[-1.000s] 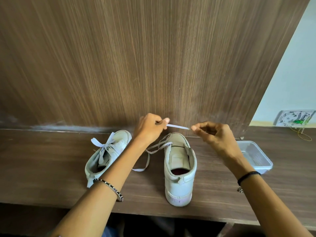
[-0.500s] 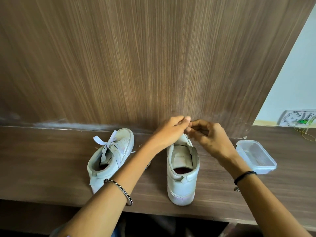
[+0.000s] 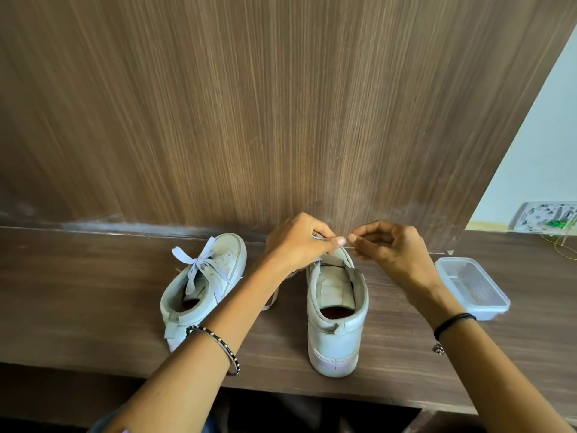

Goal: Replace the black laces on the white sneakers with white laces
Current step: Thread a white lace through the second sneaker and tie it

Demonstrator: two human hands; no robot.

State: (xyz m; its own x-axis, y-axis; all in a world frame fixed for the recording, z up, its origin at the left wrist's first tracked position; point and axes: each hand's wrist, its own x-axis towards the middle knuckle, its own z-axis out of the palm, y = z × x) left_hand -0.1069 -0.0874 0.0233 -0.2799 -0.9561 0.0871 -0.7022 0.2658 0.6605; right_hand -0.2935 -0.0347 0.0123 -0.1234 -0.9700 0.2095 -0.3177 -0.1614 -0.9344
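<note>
Nearest, the right sneaker (image 3: 335, 326) stands heel-first on the wooden shelf (image 3: 93, 292). The left sneaker (image 3: 175, 304), wearing a tied white bow (image 3: 199, 264), sits to its left. Above the right sneaker's toe, the left hand (image 3: 299, 242) pinches the white lace (image 3: 318, 236). The right hand (image 3: 393, 248), fingers curled, presses thumb to forefinger just beside it; whether it is holding the lace I cannot tell. A plastic container (image 3: 487, 309) sits to the right.

Tight at back, open on left.
Wall panel (image 3: 281, 120) rises right behind both toes. Left hand (image 3: 299, 245) and right hand (image 3: 393, 248) pinch the lace (image 3: 318, 236) over the toe of the open sneaker (image 3: 335, 339); left forearm crosses the gap to the laced sneaker (image 3: 224, 260). Plastic tub (image 3: 487, 310) near on the right. Desk (image 3: 78, 292) left of laced sneaker is open.
</note>
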